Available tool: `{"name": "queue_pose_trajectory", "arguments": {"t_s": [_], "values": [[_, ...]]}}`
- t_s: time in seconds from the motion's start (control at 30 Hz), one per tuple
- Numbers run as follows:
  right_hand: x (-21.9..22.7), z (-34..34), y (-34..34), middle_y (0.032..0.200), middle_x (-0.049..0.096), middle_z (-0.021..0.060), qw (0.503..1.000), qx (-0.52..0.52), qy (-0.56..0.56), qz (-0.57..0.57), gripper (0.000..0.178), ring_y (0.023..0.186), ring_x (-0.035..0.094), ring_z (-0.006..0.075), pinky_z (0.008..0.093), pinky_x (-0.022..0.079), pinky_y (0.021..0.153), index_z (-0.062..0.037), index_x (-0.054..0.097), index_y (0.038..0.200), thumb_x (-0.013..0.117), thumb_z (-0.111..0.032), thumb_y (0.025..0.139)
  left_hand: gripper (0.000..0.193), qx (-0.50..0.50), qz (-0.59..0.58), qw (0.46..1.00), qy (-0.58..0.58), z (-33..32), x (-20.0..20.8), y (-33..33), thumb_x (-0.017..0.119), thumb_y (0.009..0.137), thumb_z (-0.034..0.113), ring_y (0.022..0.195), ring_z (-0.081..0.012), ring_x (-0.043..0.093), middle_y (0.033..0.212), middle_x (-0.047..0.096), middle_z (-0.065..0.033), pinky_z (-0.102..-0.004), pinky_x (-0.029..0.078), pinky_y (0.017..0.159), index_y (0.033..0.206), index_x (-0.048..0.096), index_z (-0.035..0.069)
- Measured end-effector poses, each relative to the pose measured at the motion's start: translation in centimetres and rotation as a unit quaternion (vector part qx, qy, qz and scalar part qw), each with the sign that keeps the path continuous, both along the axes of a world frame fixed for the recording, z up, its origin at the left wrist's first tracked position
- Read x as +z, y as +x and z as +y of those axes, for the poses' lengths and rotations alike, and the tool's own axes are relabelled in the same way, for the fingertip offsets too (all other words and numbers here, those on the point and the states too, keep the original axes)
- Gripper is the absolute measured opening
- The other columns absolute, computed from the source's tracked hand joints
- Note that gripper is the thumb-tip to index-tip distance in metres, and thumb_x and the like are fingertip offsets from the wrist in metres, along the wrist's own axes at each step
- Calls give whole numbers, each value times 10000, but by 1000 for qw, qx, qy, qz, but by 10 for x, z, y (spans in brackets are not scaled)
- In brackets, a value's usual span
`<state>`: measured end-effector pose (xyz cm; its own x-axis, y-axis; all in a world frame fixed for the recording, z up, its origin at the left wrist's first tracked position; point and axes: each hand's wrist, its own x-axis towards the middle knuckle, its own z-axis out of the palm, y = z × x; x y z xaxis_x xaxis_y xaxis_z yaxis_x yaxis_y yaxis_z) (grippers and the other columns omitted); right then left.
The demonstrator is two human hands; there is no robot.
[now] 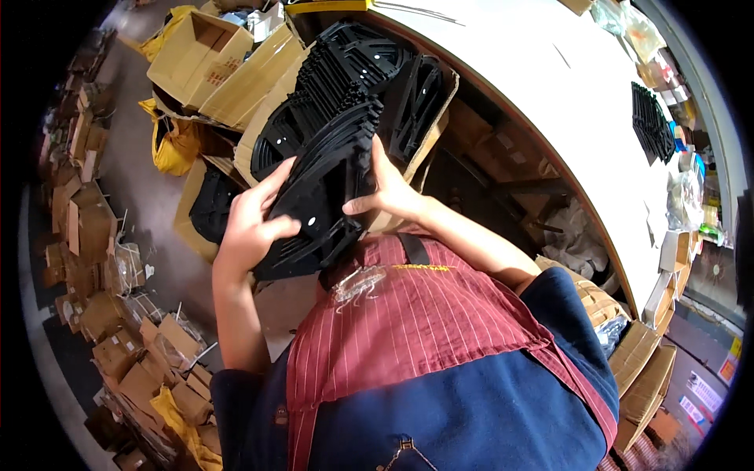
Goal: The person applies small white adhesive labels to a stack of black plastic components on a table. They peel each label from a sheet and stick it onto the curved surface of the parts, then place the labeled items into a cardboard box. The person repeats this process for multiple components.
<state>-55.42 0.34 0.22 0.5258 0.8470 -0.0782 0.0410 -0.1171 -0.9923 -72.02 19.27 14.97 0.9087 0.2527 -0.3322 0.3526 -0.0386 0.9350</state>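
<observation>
Close in front of my red striped apron, a stack of black plastic parts (318,192) tilts between my two hands. My left hand (255,224) grips its left edge, thumb lying on the front face. At the right edge is my right hand (389,184), its thumb pressed to the front and the other fingers partly hidden behind. Just beyond, an open cardboard box (445,110) is packed with more black parts (349,55) of the same sort, lying in layered rows. Where the held stack meets those rows is hard to make out.
A white table (542,71) curves along the right, with a small pile of black parts (652,122) at its far side. Open cartons (200,59) and a yellow bag (174,145) stand at the left. Flattened cardboard (118,353) litters the left floor. More boxes (640,377) sit at the lower right.
</observation>
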Motion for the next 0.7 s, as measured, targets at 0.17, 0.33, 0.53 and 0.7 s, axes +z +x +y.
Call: {"name": "queue_pose_trajectory", "arguments": {"t_s": [0.17,0.33,0.53,0.7], "values": [[-50,8,10,1522,396,289,991,76,-3,114,1197,1453,356,377,354,247,1218,95,227,1530,893,-294,614,776,-52,99,990,91,11,-30,51,662,703,0,915,-130,672,1121,730,-136,-270,528,855,1451,481,-99],[-30,0,13,1392,543,313,993,78,-58,72,1085,1347,498,413,375,343,1174,100,391,1465,885,-432,658,725,-39,61,996,42,29,-63,50,647,732,34,778,-127,684,914,743,-116,-256,537,776,1434,512,-84],[-38,9,1,1429,468,396,944,135,-286,-97,1091,1316,524,467,463,450,1097,151,565,1301,640,-802,775,492,24,112,993,-37,32,-59,42,602,702,37,860,-141,649,978,719,-55,-234,498,819,1181,683,-44],[-54,-14,-11,1188,639,362,932,118,-214,-268,750,1078,659,477,490,538,944,72,749,970,544,-648,953,685,-98,123,984,85,14,-58,71,659,721,76,929,-173,688,1094,740,-139,-268,519,886,1383,571,-76]]}}
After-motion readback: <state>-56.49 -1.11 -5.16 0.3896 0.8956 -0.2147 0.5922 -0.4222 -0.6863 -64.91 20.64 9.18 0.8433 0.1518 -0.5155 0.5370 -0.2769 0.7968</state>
